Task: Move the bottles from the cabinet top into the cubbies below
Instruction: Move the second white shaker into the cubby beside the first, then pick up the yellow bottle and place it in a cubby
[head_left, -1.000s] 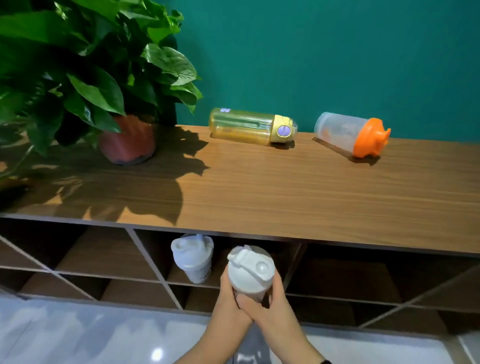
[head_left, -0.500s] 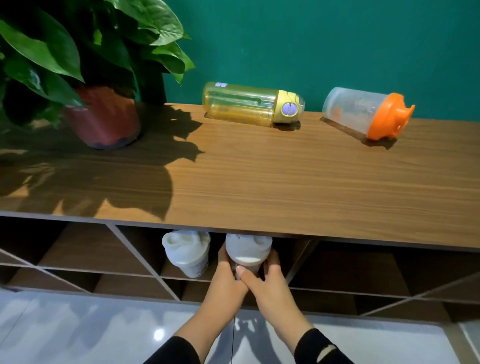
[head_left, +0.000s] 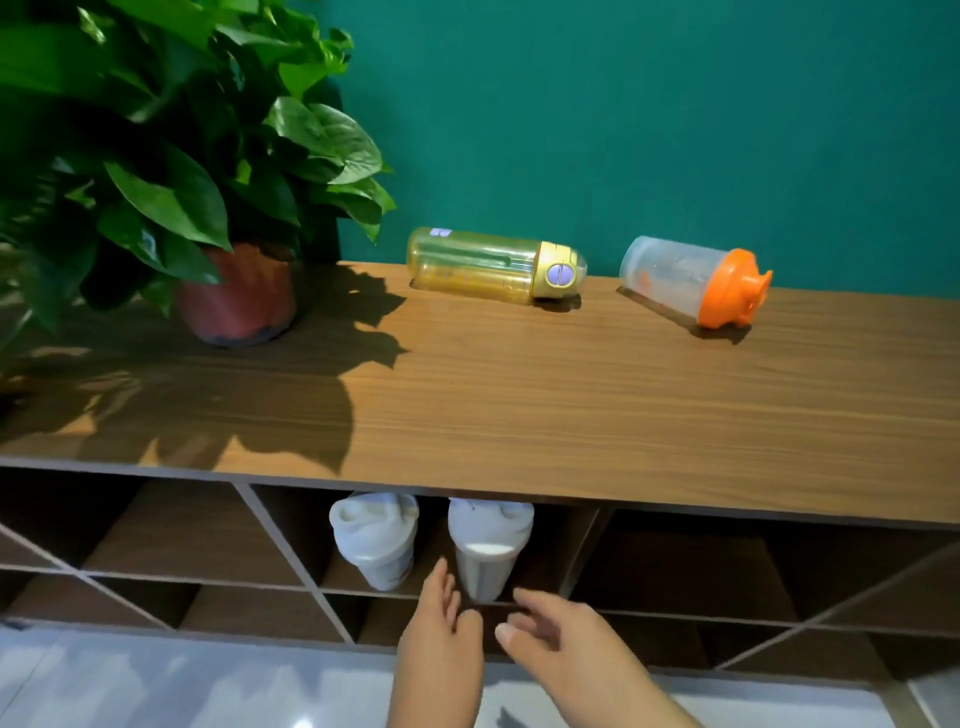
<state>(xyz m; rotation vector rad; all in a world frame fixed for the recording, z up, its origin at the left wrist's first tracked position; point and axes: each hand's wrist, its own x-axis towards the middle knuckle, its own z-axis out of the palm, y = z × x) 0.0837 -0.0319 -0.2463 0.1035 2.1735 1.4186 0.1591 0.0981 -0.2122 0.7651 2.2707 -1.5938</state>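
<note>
1. Now both hands sit just in front of the cubby (head_left: 467, 545), below the edge of the cabinet top (head_left: 519, 415); the left hand (head_left: 441, 639) and the right hand (head_left: 561, 644) have loose, spread fingers with nothing in them, so each grip is open and empty.
2. Between them, just beyond the fingertips, stands the second white bottle (head_left: 488, 551), upright on the cubby shelf, long axis vertical, lid up and partly hidden under the top's edge. The hands appear clear of it, though contact at the fingertips cannot be ruled out.
3. Just to its left in the same cubby stands the first white bottle (head_left: 374, 545), also upright and lid up; the two stand side by side, likely so the compartment takes both.
4. Two bottles remain on the cabinet top near the green wall (head_left: 675, 130): the yellow bottle (head_left: 483, 267) lies on its side, long axis roughly left to right, capped end pointing right; the orange-lidded shaker (head_left: 691, 280) also lies down, lid pointing right and slightly toward the viewer.
5. Lying flat, both could roll when touched, so a grasp around the body seems wise.
6. At the left stands a potted plant (head_left: 234, 291), well apart from both.
</note>
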